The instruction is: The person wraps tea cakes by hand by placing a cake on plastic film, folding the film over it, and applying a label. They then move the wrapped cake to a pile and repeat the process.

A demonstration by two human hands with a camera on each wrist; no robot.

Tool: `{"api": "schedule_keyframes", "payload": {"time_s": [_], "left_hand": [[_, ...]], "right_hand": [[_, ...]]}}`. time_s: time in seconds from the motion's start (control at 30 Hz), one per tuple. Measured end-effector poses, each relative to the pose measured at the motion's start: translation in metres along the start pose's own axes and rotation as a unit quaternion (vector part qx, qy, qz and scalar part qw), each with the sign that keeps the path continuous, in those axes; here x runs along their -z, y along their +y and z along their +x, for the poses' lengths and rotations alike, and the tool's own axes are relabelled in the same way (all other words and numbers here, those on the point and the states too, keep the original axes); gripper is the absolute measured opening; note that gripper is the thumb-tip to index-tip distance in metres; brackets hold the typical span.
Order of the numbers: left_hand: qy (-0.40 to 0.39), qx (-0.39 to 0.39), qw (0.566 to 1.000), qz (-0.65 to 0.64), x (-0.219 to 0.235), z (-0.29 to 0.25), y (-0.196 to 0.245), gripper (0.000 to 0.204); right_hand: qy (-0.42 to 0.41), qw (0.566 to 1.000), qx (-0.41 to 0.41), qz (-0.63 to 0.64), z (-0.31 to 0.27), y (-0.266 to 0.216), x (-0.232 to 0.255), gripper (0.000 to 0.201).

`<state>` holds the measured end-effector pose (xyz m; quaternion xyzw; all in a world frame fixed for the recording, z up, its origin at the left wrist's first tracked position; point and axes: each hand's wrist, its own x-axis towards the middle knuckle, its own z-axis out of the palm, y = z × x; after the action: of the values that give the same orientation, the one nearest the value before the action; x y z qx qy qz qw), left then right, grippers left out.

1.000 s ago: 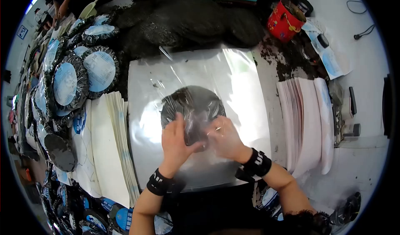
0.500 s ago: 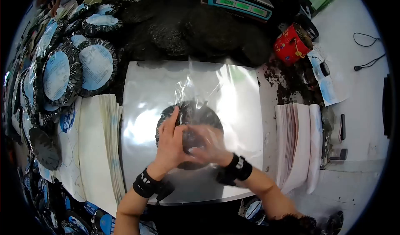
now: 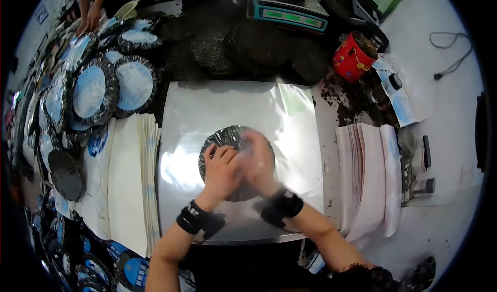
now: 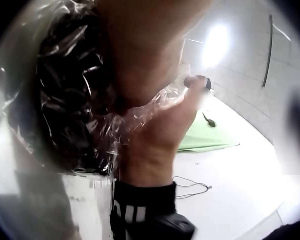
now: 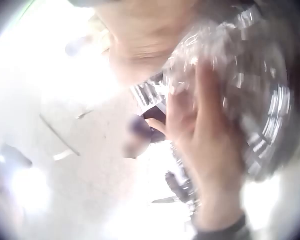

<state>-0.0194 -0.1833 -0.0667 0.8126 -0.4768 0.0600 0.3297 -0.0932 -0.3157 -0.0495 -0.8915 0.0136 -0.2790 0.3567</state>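
A round dark cake (image 3: 223,135) in clear plastic film lies on a shiny silver sheet (image 3: 181,103) in front of me. My left hand (image 3: 222,172) lies over the cake's middle with bent fingers and holds the film. Close beside it, my blurred right hand (image 3: 259,170) works at the film over the cake's right half. In the left wrist view, gathered plastic film (image 4: 145,109) stretches from the cake's edge along the right hand. The right wrist view shows the left hand's fingers (image 5: 207,95) on the glossy wrapping. Both hands hide the cake's centre.
Stacks of pale sheets (image 3: 124,178) and pinkish sheets (image 3: 370,178) flank the silver sheet. Wrapped cakes with blue labels (image 3: 135,87) pile up at left. Dark cakes (image 3: 259,43), a scale (image 3: 290,17) and a red bucket (image 3: 353,56) stand at the back.
The film that spread loosely beyond the cake's far edge now lies close on it. My right hand has moved from the cake's near right side up over its right half.
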Motion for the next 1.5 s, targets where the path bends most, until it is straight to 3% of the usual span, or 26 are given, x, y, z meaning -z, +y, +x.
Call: {"api": "schedule_keyframes", "payload": {"time_s": [0.03, 0.13, 0.17, 0.2, 0.27, 0.33, 0.37, 0.4, 0.47, 0.5, 0.53, 0.6, 0.63, 0.67, 0.73, 0.77, 0.8, 0.87, 0.93, 1.03, 1.13, 1.23, 1.3, 1.37, 1.43, 1.5], "left_hand": [[0.011, -0.010, 1.000, 0.027, -0.004, -0.004, 0.001, 0.046], [0.091, 0.022, 0.992, -0.081, 0.018, 0.004, 0.022, 0.046], [0.060, 0.035, 0.994, -0.084, 0.010, 0.003, 0.021, 0.048], [0.029, 0.048, 0.995, -0.085, 0.001, 0.001, 0.020, 0.050], [-0.066, 0.023, 0.997, 0.012, -0.010, -0.002, 0.008, 0.061], [-0.124, 0.011, 0.990, 0.065, 0.011, 0.008, 0.021, 0.072], [-0.123, 0.010, 0.992, 0.002, 0.014, 0.009, 0.023, 0.075], [-0.126, 0.010, 0.990, -0.060, 0.017, 0.010, 0.021, 0.077], [-0.116, 0.023, 0.979, -0.165, 0.019, 0.014, 0.017, 0.083], [-0.131, 0.008, 0.986, -0.102, 0.016, 0.018, 0.022, 0.082], [-0.150, -0.004, 0.988, -0.041, 0.013, 0.018, 0.030, 0.080], [-0.176, -0.019, 0.983, 0.052, 0.009, 0.017, 0.037, 0.068], [-0.177, -0.018, 0.983, 0.053, 0.007, 0.018, 0.037, 0.066], [-0.180, -0.017, 0.982, 0.054, 0.008, 0.018, 0.037, 0.063], [-0.183, -0.016, 0.982, 0.055, 0.008, 0.017, 0.036, 0.060], [-0.181, -0.020, 0.982, 0.053, 0.007, 0.020, 0.036, 0.060], [-0.179, -0.020, 0.982, 0.051, 0.008, 0.021, 0.037, 0.061], [-0.177, -0.007, 0.983, 0.044, 0.010, 0.019, 0.042, 0.061], [-0.178, -0.001, 0.983, 0.054, 0.010, 0.021, 0.041, 0.059], [-0.168, -0.005, 0.985, 0.043, 0.010, 0.018, 0.037, 0.059], [-0.157, 0.004, 0.987, 0.021, 0.007, 0.012, 0.034, 0.055], [-0.125, -0.003, 0.991, 0.055, 0.002, 0.009, 0.035, 0.058], [-0.111, 0.016, 0.994, 0.015, 0.001, 0.010, 0.034, 0.067], [-0.098, -0.016, 0.995, 0.028, -0.002, 0.008, 0.029, 0.061], [-0.114, -0.012, 0.993, 0.042, -0.002, 0.008, 0.031, 0.057], [-0.102, -0.029, 0.989, 0.099, 0.002, 0.010, 0.033, 0.049]], "right_hand": [[0.069, 0.997, -0.034, 0.014, 0.003, -0.025, -0.009, 0.046], [0.095, 0.975, -0.152, 0.130, -0.011, -0.032, -0.018, 0.047], [0.118, 0.960, -0.194, 0.165, -0.018, -0.030, -0.009, 0.047], [0.094, 0.982, -0.153, 0.056, -0.031, -0.045, -0.001, 0.048], [-0.010, 0.988, -0.049, -0.146, -0.059, -0.062, 0.018, 0.043], [-0.196, 0.963, -0.163, -0.083, -0.020, -0.034, 0.052, 0.032], [-0.290, 0.931, -0.218, -0.037, -0.005, -0.021, 0.062, 0.027], [-0.213, 0.959, -0.187, -0.021, 0.005, -0.008, 0.051, 0.015], [-0.145, 0.974, -0.147, -0.091, -0.012, 0.006, 0.002, 0.025], [-0.115, 0.978, -0.124, -0.125, -0.012, 0.004, 0.002, 0.031], [-0.150, 0.974, -0.166, -0.040, -0.024, 0.009, 0.017, 0.041], [-0.191, 0.950, -0.130, 0.209, -0.032, 0.013, 0.095, 0.051], [-0.248, 0.915, -0.256, 0.188, -0.024, 0.015, 0.145, 0.060], [-0.055, 0.976, -0.204, 0.045, -0.047, 0.049, 0.182, 0.048], [0.173, 0.871, -0.453, -0.080, -0.071, 0.107, 0.293, 0.045], [0.154, 0.826, -0.273, -0.468, -0.121, 0.199, 0.347, 0.060], [0.135, 0.733, -0.145, -0.651, -0.148, 0.247, 0.404, 0.071], [0.050, 0.767, -0.314, -0.558, -0.203, 0.328, 0.462, 0.061], [-0.017, 0.823, -0.399, -0.403, -0.177, 0.298, 0.492, 0.046], [0.031, 0.855, -0.442, -0.269, -0.186, 0.313, 0.542, 0.032], [0.104, 0.862, -0.367, -0.335, -0.170, 0.280, 0.502, 0.031], [0.105, 0.888, -0.261, -0.364, -0.068, 0.026, 0.402, 0.021], [0.171, 0.886, -0.398, -0.167, -0.060, -0.058, 0.327, 0.012], [0.095, 0.958, -0.251, -0.104, -0.086, -0.019, 0.253, 0.030], [0.005, 0.986, -0.158, -0.057, -0.094, 0.005, 0.150, 0.053], [-0.036, 0.996, -0.053, -0.058, -0.074, -0.004, 0.087, 0.068]]}}
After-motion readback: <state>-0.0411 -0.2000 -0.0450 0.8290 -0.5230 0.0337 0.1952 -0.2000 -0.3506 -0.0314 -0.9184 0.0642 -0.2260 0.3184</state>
